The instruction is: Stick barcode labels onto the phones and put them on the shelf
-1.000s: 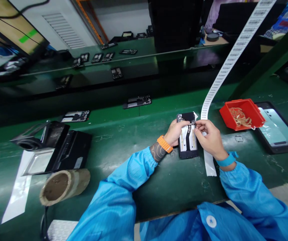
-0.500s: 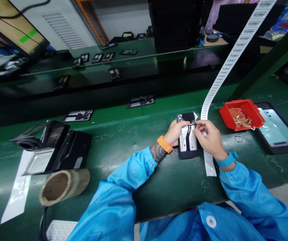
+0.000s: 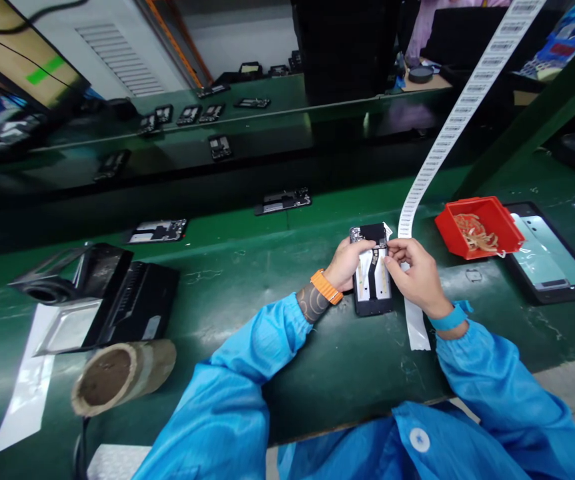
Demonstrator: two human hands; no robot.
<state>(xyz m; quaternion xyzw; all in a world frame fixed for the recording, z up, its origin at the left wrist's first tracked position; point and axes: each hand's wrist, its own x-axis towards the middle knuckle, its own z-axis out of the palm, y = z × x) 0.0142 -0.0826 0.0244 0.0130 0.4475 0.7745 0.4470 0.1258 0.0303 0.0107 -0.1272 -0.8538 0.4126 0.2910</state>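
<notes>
An opened phone body point(image 3: 373, 288) lies tilted slightly in my left hand point(image 3: 343, 267), which grips its left side with the thumb across the upper part. Its inside shows a black ribbon cable down a pale middle, a circuit board at the top and a small white tag at the top right corner. My right hand point(image 3: 420, 277) is at the phone's upper right edge, thumb and fingertips pinched together. Whatever sits between those fingertips is too small to make out. A strip of barcode labels point(image 3: 435, 153) hangs down behind my right hand, its end on the bench.
To the right stands a red bin point(image 3: 451, 235) with rubber bands point(image 3: 475, 235), beside a pale green phone panel point(image 3: 552, 250) on a black tray point(image 3: 527, 290). Open phone bodies point(image 3: 283, 201) lie further back. At left are a black device point(image 3: 140, 300) and a cardboard tube point(image 3: 155, 367).
The view has shifted slightly. Both hands keep nearly the same hold at the phone, with no clear change in their grip.
</notes>
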